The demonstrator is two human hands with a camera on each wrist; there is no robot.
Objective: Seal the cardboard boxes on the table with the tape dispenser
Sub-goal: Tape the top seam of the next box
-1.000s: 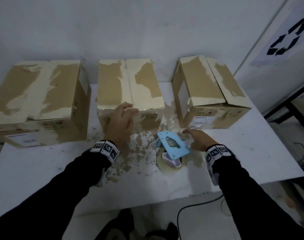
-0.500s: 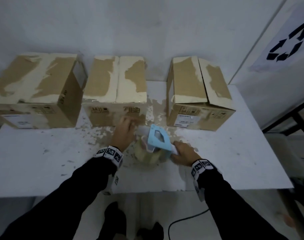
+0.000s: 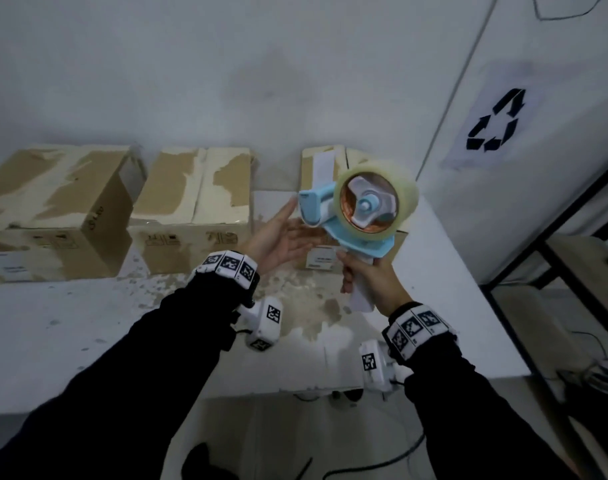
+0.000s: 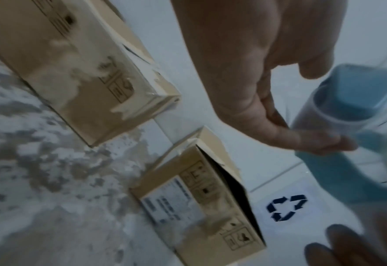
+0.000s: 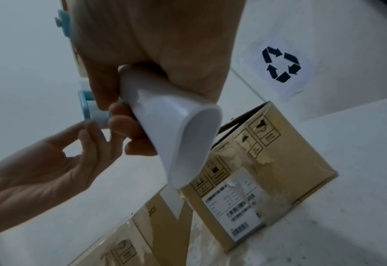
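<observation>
The tape dispenser (image 3: 356,216) is up in the air above the white table (image 3: 70,327), out in front of the right-hand box (image 3: 321,164). It is smooth plastic, a pale blue frame with a white pistol-grip handle (image 5: 172,129) that flares to a flat oval butt, and a glossy, clear roll of tape (image 3: 377,202) sits on a white three-lobed hub with a coppery core behind it.

The right hand (image 3: 375,282) is wrapped tight round that handle, fingers (image 5: 129,124) curled across the front, thumb on the far side. The left hand (image 3: 278,237) comes in palm up, fingers (image 4: 301,138) reaching for the blue front end of the dispenser; the thumb and forefinger are close together there and touch the plastic, though it is too blurred to say whether they pinch a tape end.

On the table three cardboard boxes stand in a row by the wall: the left box (image 3: 53,209), the middle box (image 3: 195,209) and the right-hand one. Their brown card is scuffed, with pale torn patches where the surface has peeled. The table top itself is flaked and mottled brown in front of the boxes. A recycling sign (image 3: 494,124) is stuck on the white panel to the right.
</observation>
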